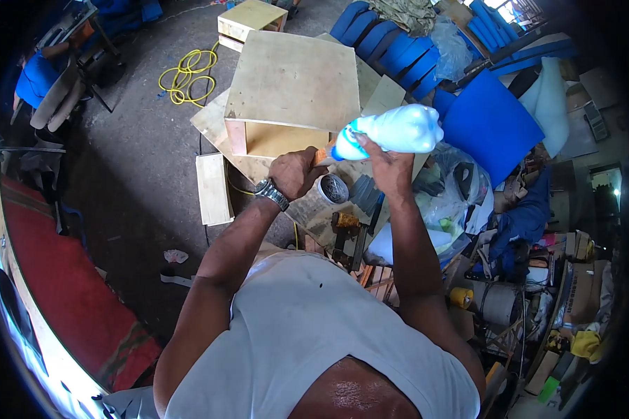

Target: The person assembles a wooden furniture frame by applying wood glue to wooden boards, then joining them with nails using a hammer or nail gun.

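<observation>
Right hand (pixel 391 167) grips a bottle (pixel 398 130); left hand (pixel 293 173) is closed on something orange (pixel 321 156); box (pixel 293 80) ahead, tub (pixel 333 188) and tool (pixel 346 221) nearby.

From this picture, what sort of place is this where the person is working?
Probably a furniture or upholstery workshop. A bare wooden box stands in front of the person, blue pads lie in a row beyond it, and tools and materials crowd the right side.
</observation>
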`<state>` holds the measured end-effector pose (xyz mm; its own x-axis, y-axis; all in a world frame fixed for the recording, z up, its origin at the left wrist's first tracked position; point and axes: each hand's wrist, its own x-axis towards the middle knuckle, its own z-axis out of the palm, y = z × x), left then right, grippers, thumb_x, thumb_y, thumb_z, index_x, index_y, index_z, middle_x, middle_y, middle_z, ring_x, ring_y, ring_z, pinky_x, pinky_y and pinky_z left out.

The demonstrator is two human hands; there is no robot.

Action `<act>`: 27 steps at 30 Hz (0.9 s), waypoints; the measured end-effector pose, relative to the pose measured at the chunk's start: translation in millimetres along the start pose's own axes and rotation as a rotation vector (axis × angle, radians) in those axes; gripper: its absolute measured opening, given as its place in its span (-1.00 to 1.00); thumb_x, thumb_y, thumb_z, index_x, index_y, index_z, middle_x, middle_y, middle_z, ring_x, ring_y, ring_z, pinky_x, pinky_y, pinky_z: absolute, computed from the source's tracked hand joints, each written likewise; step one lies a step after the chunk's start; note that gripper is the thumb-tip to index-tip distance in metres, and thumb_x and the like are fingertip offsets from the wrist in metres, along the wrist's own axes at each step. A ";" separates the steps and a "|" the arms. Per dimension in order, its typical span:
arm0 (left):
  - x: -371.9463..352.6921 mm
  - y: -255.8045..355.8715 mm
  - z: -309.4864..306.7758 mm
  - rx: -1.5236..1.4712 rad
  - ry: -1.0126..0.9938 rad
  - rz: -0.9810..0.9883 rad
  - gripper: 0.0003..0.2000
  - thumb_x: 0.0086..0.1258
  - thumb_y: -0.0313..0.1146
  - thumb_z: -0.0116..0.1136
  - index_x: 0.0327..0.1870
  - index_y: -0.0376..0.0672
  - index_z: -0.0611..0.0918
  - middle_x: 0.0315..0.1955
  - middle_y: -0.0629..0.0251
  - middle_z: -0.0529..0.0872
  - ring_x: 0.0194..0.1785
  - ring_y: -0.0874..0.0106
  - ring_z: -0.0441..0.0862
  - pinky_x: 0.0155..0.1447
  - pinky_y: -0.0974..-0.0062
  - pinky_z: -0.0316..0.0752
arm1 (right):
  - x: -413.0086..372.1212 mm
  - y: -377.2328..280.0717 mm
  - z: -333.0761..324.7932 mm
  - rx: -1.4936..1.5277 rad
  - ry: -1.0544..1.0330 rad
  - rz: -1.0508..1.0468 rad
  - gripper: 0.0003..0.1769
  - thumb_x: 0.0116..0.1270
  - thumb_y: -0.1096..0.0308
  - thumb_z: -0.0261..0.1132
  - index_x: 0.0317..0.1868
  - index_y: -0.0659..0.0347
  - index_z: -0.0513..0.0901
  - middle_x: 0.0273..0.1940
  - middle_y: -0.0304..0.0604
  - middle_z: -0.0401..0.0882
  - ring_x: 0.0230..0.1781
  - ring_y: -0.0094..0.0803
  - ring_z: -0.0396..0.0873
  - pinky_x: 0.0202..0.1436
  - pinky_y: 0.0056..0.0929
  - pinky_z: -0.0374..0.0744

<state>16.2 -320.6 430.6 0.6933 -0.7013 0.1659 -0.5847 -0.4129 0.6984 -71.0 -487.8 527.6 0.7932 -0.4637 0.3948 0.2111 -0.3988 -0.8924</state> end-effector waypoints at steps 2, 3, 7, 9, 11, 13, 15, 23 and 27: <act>-5.4 0.4 -1.4 -0.001 -0.016 0.005 -0.65 0.29 -0.03 0.28 -0.23 -0.15 0.57 -0.48 0.05 0.70 -0.31 0.04 0.68 -0.25 0.11 0.52 | -2.5 7.1 -7.2 0.013 0.005 0.050 -0.72 0.24 0.60 0.39 -0.05 0.42 0.58 -0.13 -0.07 0.68 -0.11 -0.39 0.68 -0.03 -0.40 0.68; -8.0 1.4 -4.4 -0.003 -0.035 0.011 -0.67 0.32 -0.04 0.25 -0.22 -0.15 0.56 -0.47 0.05 0.70 -0.30 0.04 0.68 -0.24 0.10 0.52 | -2.4 9.2 -11.9 0.041 0.005 0.094 -0.71 0.24 0.62 0.39 -0.04 0.42 0.57 -0.11 -0.06 0.68 -0.09 -0.38 0.68 -0.02 -0.40 0.68; -4.8 11.7 -8.0 0.026 -0.057 0.007 -0.69 0.33 -0.07 0.24 -0.23 -0.15 0.55 -0.47 0.06 0.69 -0.31 0.04 0.68 -0.24 0.11 0.52 | -9.8 2.4 3.2 -0.086 0.051 -0.060 -0.70 0.23 0.59 0.41 -0.04 0.39 0.59 -0.11 -0.09 0.69 -0.12 -0.39 0.67 -0.04 -0.38 0.67; -4.4 5.7 1.1 0.031 -0.001 0.050 -0.66 0.27 -0.04 0.30 -0.25 -0.15 0.58 -0.50 0.07 0.69 -0.34 0.06 0.68 -0.28 0.14 0.52 | -10.4 -6.4 3.5 -0.020 0.045 0.056 -0.65 0.17 0.56 0.47 -0.05 0.38 0.57 -0.13 -0.11 0.67 -0.15 -0.43 0.65 -0.07 -0.41 0.64; -2.9 4.7 1.7 0.026 0.028 0.051 -0.65 0.24 -0.03 0.34 -0.25 -0.14 0.59 -0.51 0.08 0.69 -0.36 0.07 0.68 -0.30 0.16 0.52 | -13.7 9.4 -7.1 -0.049 0.043 -0.002 -0.66 0.21 0.57 0.44 -0.02 0.39 0.57 -0.12 -0.12 0.67 -0.14 -0.43 0.66 -0.05 -0.40 0.66; -3.9 8.0 -0.2 0.016 0.021 0.008 -0.66 0.23 -0.04 0.34 -0.26 -0.14 0.59 -0.50 0.09 0.70 -0.36 0.07 0.68 -0.29 0.16 0.53 | -14.1 14.7 0.8 0.078 0.088 -0.090 -0.64 0.22 0.56 0.43 0.02 0.40 0.55 -0.11 -0.11 0.67 -0.13 -0.42 0.67 -0.10 -0.40 0.68; -8.1 9.1 2.2 0.013 0.042 0.034 -0.66 0.23 -0.05 0.35 -0.26 -0.15 0.59 -0.50 0.09 0.70 -0.36 0.07 0.68 -0.29 0.17 0.52 | -14.0 9.0 2.4 0.006 0.084 -0.002 -0.63 0.22 0.56 0.44 0.02 0.40 0.55 -0.10 -0.10 0.67 -0.13 -0.40 0.67 -0.12 -0.40 0.69; -11.8 6.5 2.7 -0.017 0.122 0.077 -0.67 0.22 -0.08 0.36 -0.25 -0.16 0.61 -0.54 0.13 0.68 -0.43 0.11 0.66 -0.34 0.21 0.50 | -16.4 6.9 13.8 0.350 0.161 0.047 -0.58 0.15 0.56 0.50 0.00 0.35 0.54 -0.06 -0.15 0.63 -0.08 -0.41 0.63 0.01 -0.37 0.62; -17.4 7.4 -6.9 -0.056 0.116 0.008 -0.66 0.22 -0.08 0.37 -0.28 -0.18 0.59 -0.56 0.13 0.67 -0.45 0.12 0.66 -0.36 0.23 0.49 | -7.6 16.4 -5.5 0.007 0.194 0.003 -0.69 0.20 0.58 0.44 -0.05 0.38 0.61 -0.15 -0.13 0.70 -0.18 -0.43 0.67 -0.11 -0.44 0.65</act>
<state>2.7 -307.4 437.7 0.7343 -0.6316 0.2487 -0.5685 -0.3721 0.7337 -76.7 -495.1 511.2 0.6692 -0.6087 0.4261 0.2134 -0.3918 -0.8949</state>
